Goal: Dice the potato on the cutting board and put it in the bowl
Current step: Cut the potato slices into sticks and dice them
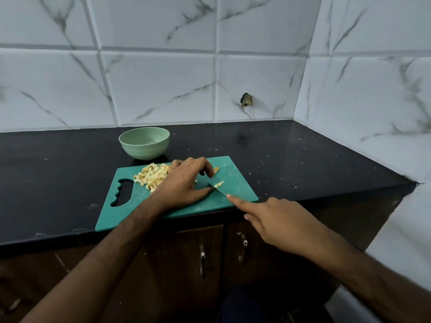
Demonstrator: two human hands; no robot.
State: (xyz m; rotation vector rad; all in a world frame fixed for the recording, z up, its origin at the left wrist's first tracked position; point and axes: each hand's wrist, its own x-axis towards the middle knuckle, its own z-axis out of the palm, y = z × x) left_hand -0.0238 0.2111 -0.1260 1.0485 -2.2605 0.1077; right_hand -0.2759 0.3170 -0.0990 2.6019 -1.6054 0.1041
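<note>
Now, left hand [184, 183] pinching potato strip [219, 183] (on board), right hand [277, 223] gripping knife [217, 189]

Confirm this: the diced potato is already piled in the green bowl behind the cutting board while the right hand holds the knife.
Not quite. The head view shows the diced potato piled on the cutting board, beside the left hand. No potato shows in the green bowl behind it. The right hand does hold the knife.

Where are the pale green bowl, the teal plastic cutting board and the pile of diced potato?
Pale green bowl [144, 146]: head view, outer wall.
Teal plastic cutting board [235, 170]: head view, bare far-right corner.
Pile of diced potato [152, 176]: head view, pile's middle.
</note>
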